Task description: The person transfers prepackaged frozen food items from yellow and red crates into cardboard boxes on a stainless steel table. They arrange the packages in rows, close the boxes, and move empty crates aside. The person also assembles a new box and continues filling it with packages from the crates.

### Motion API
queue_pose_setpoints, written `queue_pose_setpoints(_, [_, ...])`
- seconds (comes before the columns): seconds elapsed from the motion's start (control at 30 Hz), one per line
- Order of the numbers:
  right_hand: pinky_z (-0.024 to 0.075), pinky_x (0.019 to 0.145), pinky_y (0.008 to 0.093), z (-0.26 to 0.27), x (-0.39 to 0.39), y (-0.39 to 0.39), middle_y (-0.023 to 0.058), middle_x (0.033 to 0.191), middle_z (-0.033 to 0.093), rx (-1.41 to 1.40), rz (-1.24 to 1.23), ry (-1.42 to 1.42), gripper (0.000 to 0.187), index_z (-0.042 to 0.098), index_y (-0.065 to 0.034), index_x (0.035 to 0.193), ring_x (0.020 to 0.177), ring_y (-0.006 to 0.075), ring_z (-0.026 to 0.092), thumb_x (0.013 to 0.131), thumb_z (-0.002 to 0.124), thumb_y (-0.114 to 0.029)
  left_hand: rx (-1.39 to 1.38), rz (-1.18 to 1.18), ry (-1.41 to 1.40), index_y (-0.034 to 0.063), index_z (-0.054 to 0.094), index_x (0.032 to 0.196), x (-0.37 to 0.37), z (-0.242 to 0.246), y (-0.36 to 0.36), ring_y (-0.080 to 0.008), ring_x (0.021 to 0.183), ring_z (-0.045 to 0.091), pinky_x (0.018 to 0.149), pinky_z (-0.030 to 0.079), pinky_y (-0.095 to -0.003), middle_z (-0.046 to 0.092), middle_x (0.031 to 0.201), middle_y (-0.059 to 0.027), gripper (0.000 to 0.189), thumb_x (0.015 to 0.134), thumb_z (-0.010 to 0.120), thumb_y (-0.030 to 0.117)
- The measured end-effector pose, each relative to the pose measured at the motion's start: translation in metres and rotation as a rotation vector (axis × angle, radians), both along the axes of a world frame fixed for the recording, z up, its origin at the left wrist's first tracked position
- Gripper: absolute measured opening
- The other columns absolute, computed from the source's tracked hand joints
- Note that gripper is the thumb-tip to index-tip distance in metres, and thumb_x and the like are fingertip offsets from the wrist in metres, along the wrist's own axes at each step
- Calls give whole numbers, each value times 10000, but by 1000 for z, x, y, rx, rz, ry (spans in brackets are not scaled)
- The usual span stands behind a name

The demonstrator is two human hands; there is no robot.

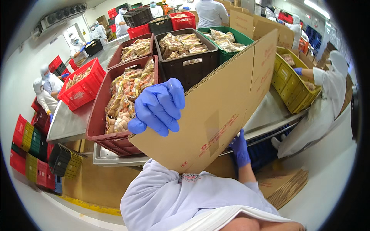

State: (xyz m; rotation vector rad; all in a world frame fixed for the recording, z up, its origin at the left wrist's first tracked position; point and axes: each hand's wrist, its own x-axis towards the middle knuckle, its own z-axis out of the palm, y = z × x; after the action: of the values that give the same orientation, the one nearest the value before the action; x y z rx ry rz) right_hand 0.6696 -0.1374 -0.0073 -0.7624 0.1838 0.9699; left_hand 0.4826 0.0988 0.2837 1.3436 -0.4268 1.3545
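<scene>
A large flat piece of brown corrugated cardboard (222,95) with red printing and a strip of tape slants across the space before my chest. My left hand (160,108), in a blue glove, is curled over its left edge, fingers on the side facing me. Lower down on the right, my right hand (241,150), also gloved, grips the opposite edge, its fingertips partly hidden by the board. Just beyond my left hand stands a dark red plastic crate (94,124) of packed, sealed bags of meat (127,92).
Behind the board are a black crate (188,68) and a green crate (206,29) of bags. A steel table (266,115) carries them. At right, a co-worker (329,80) reaches into a yellow crate (289,89). Flattened cartons (286,184) lie low at right; stacked crates (37,150) stand left.
</scene>
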Motion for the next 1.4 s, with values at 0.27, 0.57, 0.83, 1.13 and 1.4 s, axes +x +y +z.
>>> queue_pose_setpoints(0.27, [298, 988, 359, 245, -31, -56, 111, 1271, 383, -86, -700, -1044, 566, 269, -20, 1297, 1160, 239, 386, 783, 485, -123, -159, -238, -109, 98, 516, 859, 8, -26, 21, -195, 987, 331, 926, 258, -357, 374, 1119, -103, 263, 742, 430, 318])
queue_pose_setpoints(0.57, [317, 954, 391, 389, -57, -141, 124, 1177, 443, -912, -629, -1892, 423, 358, -21, 1175, 1113, 262, 417, 815, 440, -227, -322, -1115, 525, 82, 507, 1118, 12, -96, -93, -209, 1249, 264, 1029, 197, -329, 293, 1351, -79, 309, 870, 405, 234])
queue_pose_setpoints(0.83, [334, 924, 420, 407, 40, -95, 135, 1094, 497, -803, -537, -2038, 374, 437, -22, 1067, 1071, 282, 446, 844, 400, -321, 612, -479, -237, 67, 525, 1050, 46, 97, -156, -293, 1149, 358, 972, 258, -445, 421, 1175, -120, 268, 822, 512, 206])
queue_pose_setpoints(1.13, [384, 864, 371, 351, 52, -2, 121, 1066, 530, 110, -364, -2271, 361, 507, -53, 948, 998, 245, 494, 872, 352, -370, 447, -644, -199, -28, 519, 994, 65, 87, -154, -187, 994, 388, 946, 195, -370, 507, 1092, -94, 284, 801, 483, 177])
queue_pose_setpoints(1.4, [327, 951, 348, 361, -18, 92, 88, 899, 603, 42, -607, -2001, 247, 612, 9, 878, 962, 206, 521, 788, 519, -202, 479, -50, -24, 37, 626, 805, 37, 82, -50, -273, 838, 578, 804, 404, -327, 623, 876, -110, 387, 798, 369, 326])
